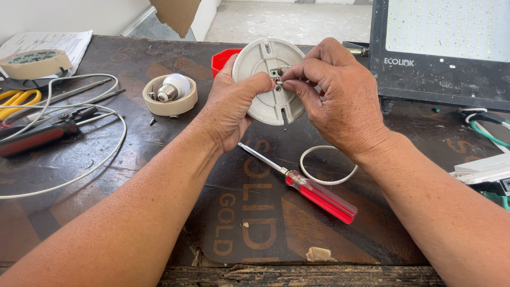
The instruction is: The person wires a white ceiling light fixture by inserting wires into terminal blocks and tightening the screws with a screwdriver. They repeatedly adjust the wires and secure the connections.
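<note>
My left hand holds a round white plastic lamp base upright, thumb pressed across its face. The fingertips of my right hand pinch a small metal terminal part at the centre of the base. A screwdriver with a clear red handle lies on the dark tabletop just below both hands, its shaft pointing up-left. A loop of white wire lies beside it under my right wrist.
A white bulb rests inside a roll of tape at the left. Further left lie another tape roll, yellow-handled scissors, a red-and-black tool and white cable. A dark LED floodlight panel stands at the back right; a red container sits behind the base.
</note>
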